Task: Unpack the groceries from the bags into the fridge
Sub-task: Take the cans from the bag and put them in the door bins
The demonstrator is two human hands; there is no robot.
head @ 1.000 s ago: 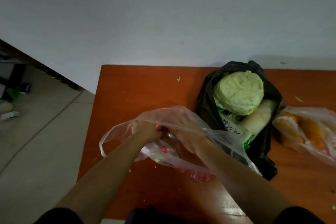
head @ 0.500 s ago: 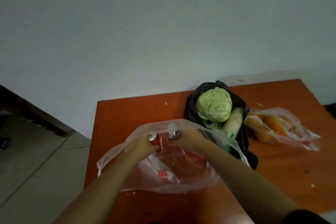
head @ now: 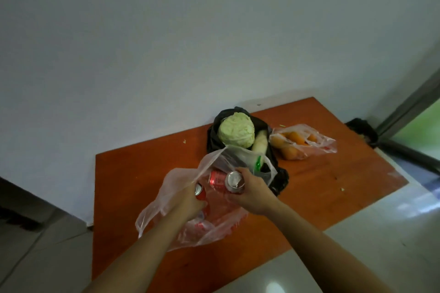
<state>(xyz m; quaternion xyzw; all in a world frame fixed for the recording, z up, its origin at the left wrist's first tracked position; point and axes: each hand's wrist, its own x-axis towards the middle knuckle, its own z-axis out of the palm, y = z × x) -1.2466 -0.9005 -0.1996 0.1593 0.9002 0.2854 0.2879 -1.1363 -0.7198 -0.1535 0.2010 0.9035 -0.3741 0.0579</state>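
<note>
Left hand (head: 190,201) and right hand (head: 248,189) each gripped a red aluminium can (head: 234,180); lifting straight up would best clear the thin translucent plastic bag (head: 154,209).

A domestic room is suggested. An orange-brown wooden counter (head: 142,173) is set against a bare, pale painted wall (head: 166,43) and is surrounded by glossy light floor tiles (head: 357,233). Household shopping is laid out on it: a black bag (head: 212,137) in which a cabbage (head: 236,133) and a white radish (head: 259,144) are seen, a clear bag of oranges (head: 323,144), and a thin plastic bag (head: 166,197) in which red drink cans (head: 217,179) are carried. A metal-framed glazed door (head: 409,107) is seen at the right edge, with green shown beyond it.
</note>
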